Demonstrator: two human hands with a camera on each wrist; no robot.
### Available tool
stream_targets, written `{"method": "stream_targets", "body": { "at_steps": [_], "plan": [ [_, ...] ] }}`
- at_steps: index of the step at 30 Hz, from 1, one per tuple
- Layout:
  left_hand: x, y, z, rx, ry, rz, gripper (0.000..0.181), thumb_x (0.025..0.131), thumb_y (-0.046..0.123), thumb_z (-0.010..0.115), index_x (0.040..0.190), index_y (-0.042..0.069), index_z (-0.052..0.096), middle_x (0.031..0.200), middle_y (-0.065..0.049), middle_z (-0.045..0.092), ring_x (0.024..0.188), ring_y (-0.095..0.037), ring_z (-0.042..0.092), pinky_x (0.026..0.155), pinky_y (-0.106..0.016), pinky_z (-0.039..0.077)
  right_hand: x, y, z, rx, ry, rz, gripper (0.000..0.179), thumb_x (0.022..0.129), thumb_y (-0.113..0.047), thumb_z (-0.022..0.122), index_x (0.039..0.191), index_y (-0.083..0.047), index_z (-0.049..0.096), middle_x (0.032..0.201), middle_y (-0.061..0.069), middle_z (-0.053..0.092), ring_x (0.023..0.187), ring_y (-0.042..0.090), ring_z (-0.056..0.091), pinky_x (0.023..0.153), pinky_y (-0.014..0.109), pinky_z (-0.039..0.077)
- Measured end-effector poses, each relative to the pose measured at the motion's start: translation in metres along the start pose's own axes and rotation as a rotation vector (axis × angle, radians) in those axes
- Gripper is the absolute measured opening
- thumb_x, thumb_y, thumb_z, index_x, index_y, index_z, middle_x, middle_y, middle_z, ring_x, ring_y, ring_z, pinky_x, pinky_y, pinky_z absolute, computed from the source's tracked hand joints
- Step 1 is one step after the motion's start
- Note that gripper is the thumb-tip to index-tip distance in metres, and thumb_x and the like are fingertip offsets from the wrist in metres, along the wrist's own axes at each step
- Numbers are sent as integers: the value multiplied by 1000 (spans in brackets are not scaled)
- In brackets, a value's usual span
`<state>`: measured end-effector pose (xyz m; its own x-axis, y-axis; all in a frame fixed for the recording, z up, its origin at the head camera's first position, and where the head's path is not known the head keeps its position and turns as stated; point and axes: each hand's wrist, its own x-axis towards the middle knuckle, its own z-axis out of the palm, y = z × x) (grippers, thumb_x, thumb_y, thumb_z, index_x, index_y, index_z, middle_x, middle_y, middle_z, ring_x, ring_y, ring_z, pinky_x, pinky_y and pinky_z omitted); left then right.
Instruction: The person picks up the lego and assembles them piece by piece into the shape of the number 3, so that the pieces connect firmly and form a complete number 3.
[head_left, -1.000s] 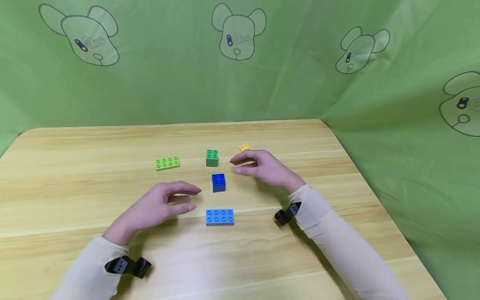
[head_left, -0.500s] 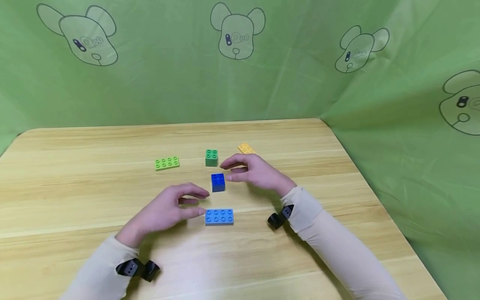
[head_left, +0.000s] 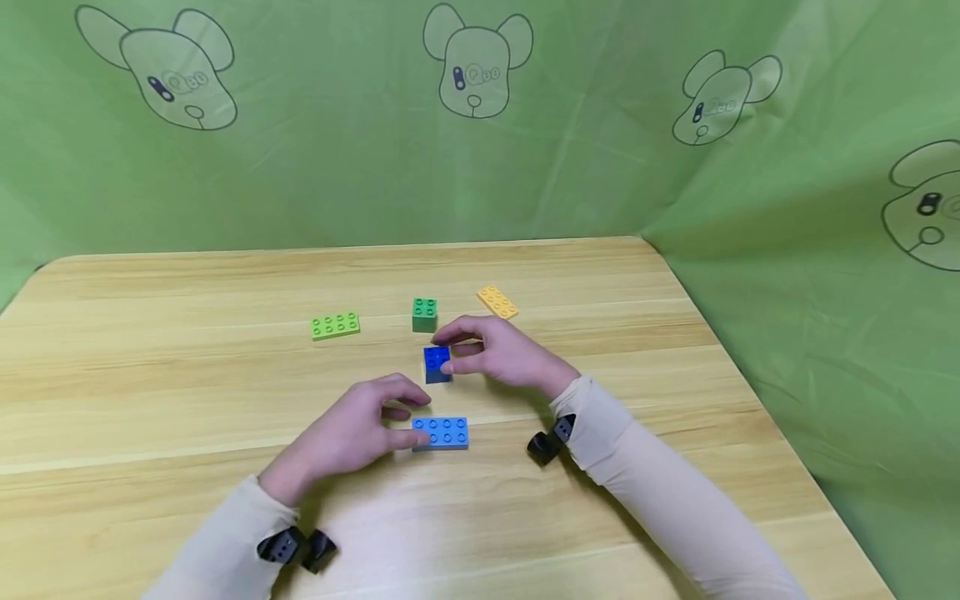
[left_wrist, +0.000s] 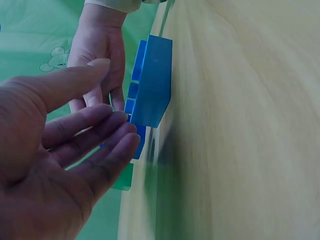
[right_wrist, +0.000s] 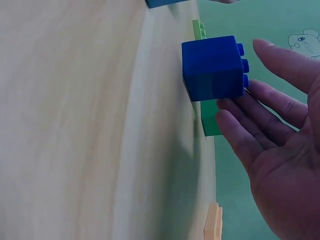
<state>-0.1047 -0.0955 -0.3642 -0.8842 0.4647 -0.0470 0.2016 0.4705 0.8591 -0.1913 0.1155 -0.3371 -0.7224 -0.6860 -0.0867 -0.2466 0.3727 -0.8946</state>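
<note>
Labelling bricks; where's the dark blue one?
In the head view, the dark blue brick is left of centre, by the right hand, in front of the green brick.

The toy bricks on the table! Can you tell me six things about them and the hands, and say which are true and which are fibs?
1. In the head view, the dark green brick is between the light green piece and the orange piece. True.
2. The orange piece is up in the air. False: it lies flat on the table.
3. The left hand is close to the light blue brick. True.
4. The light blue brick sits on top of the dark blue brick. False: they are apart.
5. The right hand is close to the dark blue brick. True.
6. The light green piece is taller than the dark green brick. False: it is flatter.
</note>
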Motion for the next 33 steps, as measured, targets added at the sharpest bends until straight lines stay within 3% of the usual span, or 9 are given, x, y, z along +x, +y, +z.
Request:
{"method": "stream_targets", "body": {
  "at_steps": [3,8,13,18,25,33],
  "plan": [
    [1,0,2,54,2,17,40,72,24,75,107,11,61,104,2,59,91,-16,58,81,-30,47,1,4,1,-12,1,14,40,82,-9,65,119,0,52,119,12,53,108,26,50,93,38,40],
    [4,1,6,220,-1,104,37,72,22,76,103,7,63,96,4,58,85,-12,55,78,-28,46,2,5,4,-47,3,41,38,82,-10,66,117,-4,54,117,5,54,105,21,52,90,34,42],
    [6,1,9,368,-21,144,33,74,23,74,101,8,64,90,6,55,80,-11,52,75,-26,45,-1,-6,6,-94,0,57,35,83,-6,64,117,-2,55,115,9,55,103,23,53,87,32,44],
    [7,1,9,386,0,127,33,73,23,74,100,8,65,87,7,54,77,-11,51,72,-25,45,1,-4,6,-121,11,63,34,83,-5,64,116,-4,56,112,8,57,101,21,54,85,29,45],
    [7,2,8,374,22,92,33,72,24,75,99,8,66,85,7,54,75,-11,50,70,-24,44,7,23,3,-106,40,45,33,81,-15,68,113,-16,59,108,-3,57,98,14,55,83,26,46],
    [8,0,9,369,31,99,33,71,25,76,98,8,66,83,7,54,73,-10,50,67,-23,44,0,20,-2,-99,54,-3,32,81,-17,68,112,-18,59,109,-6,57,99,12,54,84,25,45]
  ]
}}
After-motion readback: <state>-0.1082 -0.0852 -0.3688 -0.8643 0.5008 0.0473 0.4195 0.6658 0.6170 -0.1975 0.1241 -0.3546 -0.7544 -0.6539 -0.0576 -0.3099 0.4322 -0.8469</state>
